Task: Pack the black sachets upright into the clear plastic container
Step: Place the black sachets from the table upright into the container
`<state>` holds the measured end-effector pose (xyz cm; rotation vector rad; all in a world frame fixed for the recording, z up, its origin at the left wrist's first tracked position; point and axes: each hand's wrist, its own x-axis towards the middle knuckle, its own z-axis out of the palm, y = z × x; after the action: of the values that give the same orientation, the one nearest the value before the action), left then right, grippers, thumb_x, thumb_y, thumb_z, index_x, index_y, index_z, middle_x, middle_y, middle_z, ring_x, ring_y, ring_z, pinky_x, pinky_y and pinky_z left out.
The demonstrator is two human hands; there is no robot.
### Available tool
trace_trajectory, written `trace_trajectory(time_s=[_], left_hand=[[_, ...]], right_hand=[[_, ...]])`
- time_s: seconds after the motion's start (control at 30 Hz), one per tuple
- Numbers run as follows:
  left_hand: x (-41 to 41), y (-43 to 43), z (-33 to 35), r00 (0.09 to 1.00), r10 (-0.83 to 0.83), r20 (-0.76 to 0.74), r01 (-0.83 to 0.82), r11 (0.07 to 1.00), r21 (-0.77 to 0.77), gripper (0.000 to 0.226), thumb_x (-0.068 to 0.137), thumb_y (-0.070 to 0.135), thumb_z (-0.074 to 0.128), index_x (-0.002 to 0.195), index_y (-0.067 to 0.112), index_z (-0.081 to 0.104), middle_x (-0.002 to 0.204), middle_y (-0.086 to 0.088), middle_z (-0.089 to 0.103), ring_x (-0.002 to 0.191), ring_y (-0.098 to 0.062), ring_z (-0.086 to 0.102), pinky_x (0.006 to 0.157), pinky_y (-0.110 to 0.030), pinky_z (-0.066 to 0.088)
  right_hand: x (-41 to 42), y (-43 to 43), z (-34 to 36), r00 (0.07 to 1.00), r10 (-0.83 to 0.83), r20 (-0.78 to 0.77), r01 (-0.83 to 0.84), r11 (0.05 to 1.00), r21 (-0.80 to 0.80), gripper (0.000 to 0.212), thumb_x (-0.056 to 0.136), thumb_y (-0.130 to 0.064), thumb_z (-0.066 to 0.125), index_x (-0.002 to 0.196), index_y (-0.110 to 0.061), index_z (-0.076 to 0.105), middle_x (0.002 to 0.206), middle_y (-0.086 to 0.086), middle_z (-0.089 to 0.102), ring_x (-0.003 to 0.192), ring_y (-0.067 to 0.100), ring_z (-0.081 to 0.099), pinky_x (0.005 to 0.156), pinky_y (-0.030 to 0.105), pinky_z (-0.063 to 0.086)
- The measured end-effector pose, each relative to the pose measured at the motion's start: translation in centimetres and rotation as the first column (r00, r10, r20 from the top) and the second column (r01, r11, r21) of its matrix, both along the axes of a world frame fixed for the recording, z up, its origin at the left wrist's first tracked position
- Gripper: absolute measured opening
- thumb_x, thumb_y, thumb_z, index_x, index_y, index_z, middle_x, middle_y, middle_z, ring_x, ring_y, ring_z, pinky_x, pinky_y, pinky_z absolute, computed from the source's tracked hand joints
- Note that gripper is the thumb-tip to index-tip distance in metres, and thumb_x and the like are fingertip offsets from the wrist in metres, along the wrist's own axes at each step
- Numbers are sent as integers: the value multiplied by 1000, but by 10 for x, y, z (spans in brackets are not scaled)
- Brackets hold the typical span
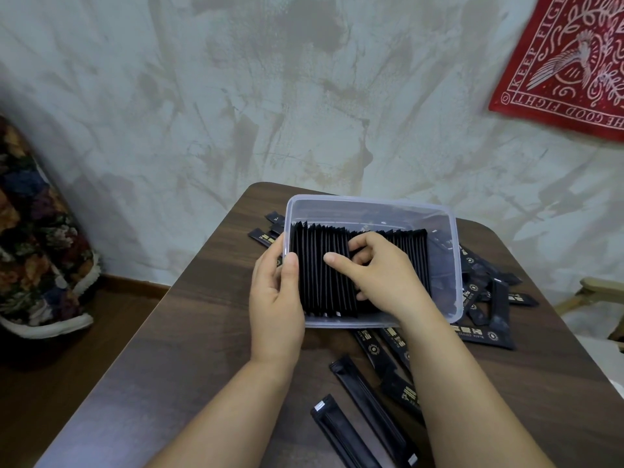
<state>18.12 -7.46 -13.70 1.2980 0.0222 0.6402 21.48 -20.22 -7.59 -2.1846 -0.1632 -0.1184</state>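
Note:
A clear plastic container (pixel 371 206) stands on the dark wooden table (pixel 189 349). Inside it a row of black sachets (pixel 320 275) stands on edge, filling the left and middle. My left hand (pixel 277 298) grips the container's left wall, thumb over the rim against the first sachets. My right hand (pixel 374 271) is inside the container, fingers curled into the row and thumb lying across the sachet edges. The sachets under my right hand are hidden. Loose black sachets (pixel 486 319) lie flat on the table to the right of the container.
More loose sachets (pixel 364 400) lie on the table in front of the container and a few behind its left side (pixel 266 231). A floral fabric item (pixel 37 238) sits on the floor at left. A red bandana (pixel 570 59) hangs on the wall.

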Motion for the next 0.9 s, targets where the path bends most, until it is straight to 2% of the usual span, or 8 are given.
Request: trace_trajectory(time_s=[0.1, 0.23, 0.37, 0.47, 0.57, 0.67, 0.77, 0.9], left_hand=[[-1, -1, 3, 1000, 2, -9, -2, 1000, -11, 34, 92, 39, 46, 122, 40, 62, 131, 6, 61, 123, -7, 56, 108, -45, 43], [-2, -1, 3, 999, 11, -31, -12, 1000, -17, 32, 95, 37, 46, 122, 42, 62, 130, 7, 61, 122, -7, 56, 108, -45, 43], [-3, -1, 4, 999, 5, -42, -7, 999, -41, 30, 99, 33, 48, 126, 34, 62, 130, 5, 61, 121, -7, 57, 107, -44, 44], [-5, -2, 6, 999, -9, -38, 8, 999, -38, 29, 103, 20, 46, 126, 28, 61, 130, 4, 62, 119, -5, 58, 108, -41, 44], [-6, -4, 8, 999, -18, -30, 17, 999, -30, 29, 102, 17, 46, 122, 32, 62, 130, 4, 63, 120, -6, 58, 108, -40, 44], [-6, -5, 9, 1000, -27, -15, 27, 999, -17, 25, 100, 24, 50, 117, 38, 61, 129, 5, 63, 121, -6, 57, 109, -42, 43], [-5, -4, 7, 999, -46, 3, 46, 999, 6, 34, 92, 34, 48, 123, 34, 62, 130, 5, 62, 126, -10, 55, 110, -45, 41], [-4, -4, 5, 999, -53, 3, 53, 999, 5, 37, 92, 34, 47, 126, 27, 61, 131, 2, 62, 126, -11, 55, 110, -46, 41]], right_hand=[[3, -5, 1, 991, 94, -95, -79, 986, 150, 22, 79, -26, 75, 91, -22, 56, 74, 1, 55, 55, 8, 57, 50, 21, 52], [5, 2, -5, 995, 86, -42, -74, 969, 236, 24, 76, -11, 77, 83, -16, 55, 64, 1, 52, 46, 9, 54, 45, 22, 50], [7, -1, -5, 995, 89, -43, -77, 972, 224, 28, 75, -16, 78, 89, -19, 54, 65, 2, 53, 46, 9, 55, 46, 23, 50], [5, -6, -2, 995, 97, -27, -90, 980, 180, 44, 78, -25, 76, 114, -26, 52, 73, 3, 55, 52, 8, 57, 51, 23, 52], [5, -8, 0, 993, 112, 33, -114, 990, 79, 64, 77, -31, 76, 131, -41, 44, 85, -1, 49, 54, 8, 54, 55, 28, 56], [6, -5, 0, 988, 108, 115, -105, 994, -32, 67, 73, -40, 77, 132, -44, 46, 88, -8, 42, 59, 7, 51, 61, 34, 58], [7, -1, -2, 976, 78, 203, -67, 996, -64, 58, 73, -43, 76, 126, -41, 54, 85, -16, 40, 73, 7, 48, 74, 43, 56], [6, 1, -4, 971, 77, 225, -62, 995, -75, 56, 74, -44, 75, 126, -41, 54, 82, -14, 41, 74, 9, 48, 75, 46, 55]])
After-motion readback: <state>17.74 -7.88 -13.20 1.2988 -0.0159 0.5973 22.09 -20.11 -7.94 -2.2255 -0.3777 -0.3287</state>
